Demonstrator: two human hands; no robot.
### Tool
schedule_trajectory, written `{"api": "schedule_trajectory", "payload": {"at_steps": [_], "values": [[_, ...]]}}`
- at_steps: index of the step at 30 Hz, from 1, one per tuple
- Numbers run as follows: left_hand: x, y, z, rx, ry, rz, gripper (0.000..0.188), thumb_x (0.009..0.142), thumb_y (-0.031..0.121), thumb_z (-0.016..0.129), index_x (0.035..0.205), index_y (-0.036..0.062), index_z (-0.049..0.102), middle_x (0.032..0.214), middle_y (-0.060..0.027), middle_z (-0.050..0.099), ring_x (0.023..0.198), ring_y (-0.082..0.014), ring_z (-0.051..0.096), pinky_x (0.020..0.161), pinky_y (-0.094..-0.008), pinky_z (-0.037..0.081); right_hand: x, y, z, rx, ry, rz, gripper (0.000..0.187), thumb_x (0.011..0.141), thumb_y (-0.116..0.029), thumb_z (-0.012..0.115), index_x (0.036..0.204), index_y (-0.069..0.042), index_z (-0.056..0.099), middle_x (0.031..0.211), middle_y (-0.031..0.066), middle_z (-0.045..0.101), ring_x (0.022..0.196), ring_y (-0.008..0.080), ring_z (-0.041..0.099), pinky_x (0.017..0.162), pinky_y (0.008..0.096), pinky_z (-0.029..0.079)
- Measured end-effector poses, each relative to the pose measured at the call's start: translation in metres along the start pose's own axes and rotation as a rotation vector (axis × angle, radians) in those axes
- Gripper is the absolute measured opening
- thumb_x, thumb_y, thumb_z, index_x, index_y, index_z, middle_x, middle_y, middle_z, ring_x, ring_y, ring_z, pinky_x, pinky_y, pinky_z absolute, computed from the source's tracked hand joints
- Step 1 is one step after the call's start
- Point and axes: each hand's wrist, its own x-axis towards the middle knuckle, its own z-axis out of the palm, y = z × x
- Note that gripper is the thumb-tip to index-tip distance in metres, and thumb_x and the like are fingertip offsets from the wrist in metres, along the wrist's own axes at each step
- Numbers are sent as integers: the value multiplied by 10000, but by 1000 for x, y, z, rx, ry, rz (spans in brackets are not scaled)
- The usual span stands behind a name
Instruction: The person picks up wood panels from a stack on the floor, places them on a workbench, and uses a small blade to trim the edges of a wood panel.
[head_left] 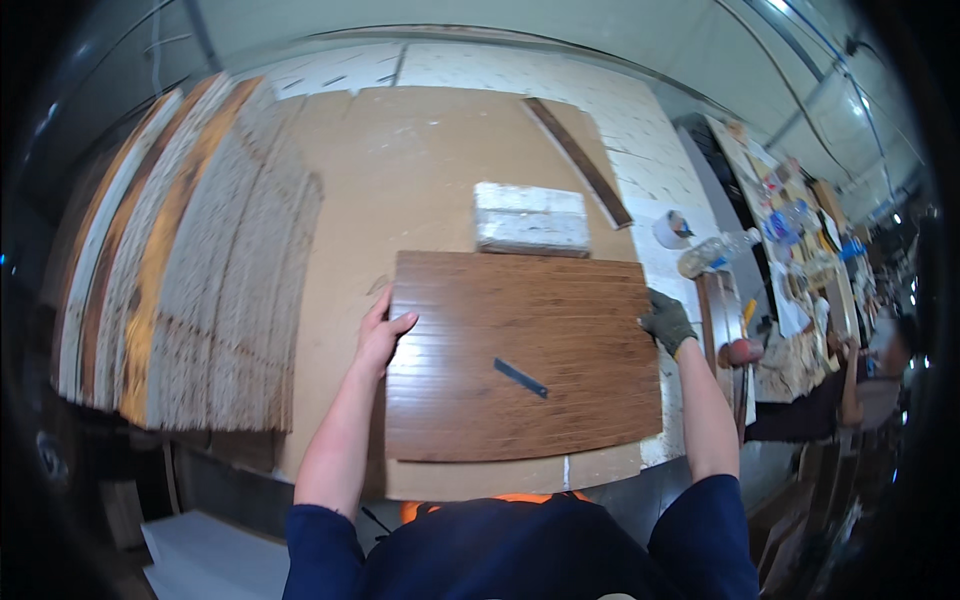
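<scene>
Head view: the bare left hand clasps the left edge of a brown wood-grain panel, thumb on top — the gloved right hand clasps its right edge. The panel is over a cardboard sheet, a dark flat strip on its face — a silvery wrapped block just beyond

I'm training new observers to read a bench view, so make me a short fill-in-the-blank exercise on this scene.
1. The left hand holds the brown panel by its ____ edge.
2. A dark ____ covers the right hand.
3. The small dark strip lies on top of the brown ____.
4. In the picture, the whitish block lies to the ____ of the big boards.

Missing words: left; glove; panel; right.
</scene>
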Motion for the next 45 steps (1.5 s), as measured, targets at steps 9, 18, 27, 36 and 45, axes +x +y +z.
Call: {"api": "schedule_trajectory", "payload": {"at_steps": [9,18,27,36,45], "values": [[-141,-3,-14,7,273,105,669,796,111,722,1360,-44,397,1359,-165,472,1222,-232,478,1031,-339,368,-101,-86,67,-396,144,-705,439,741,-174,670,1141,-9,594,1039,205,614,987,354,572,902,430,446],[-236,-59,17,216,461,158,840,649,82,834,1363,-6,403,1330,-173,480,1218,-236,485,1029,-339,389,-134,-160,124,-526,-209,-845,515,796,-279,630,1234,-23,543,1073,194,589,982,353,530,883,439,414],[-216,-69,1,333,329,241,826,655,141,827,1360,17,415,1348,-168,478,1248,-268,461,1044,-343,364,-131,-89,85,-574,271,-747,521,755,-187,673,1201,40,531,1186,254,548,1124,373,506,946,461,413],[-212,-68,-5,25,235,83,817,677,-135,701,1399,-27,332,1288,-125,510,1137,-224,521,975,-352,441,-152,41,32,269,351,63,526,818,-150,699,1257,65,506,1079,85,627,884,130,574,754,251,489],[-208,-64,-2,136,228,79,777,686,-149,634,1397,-24,347,1282,-103,508,1134,-192,511,978,-321,418,-206,60,29,322,13,-68,962,588,-179,863,1380,29,356,1276,145,537,1197,220,486,1005,336,390]]}}
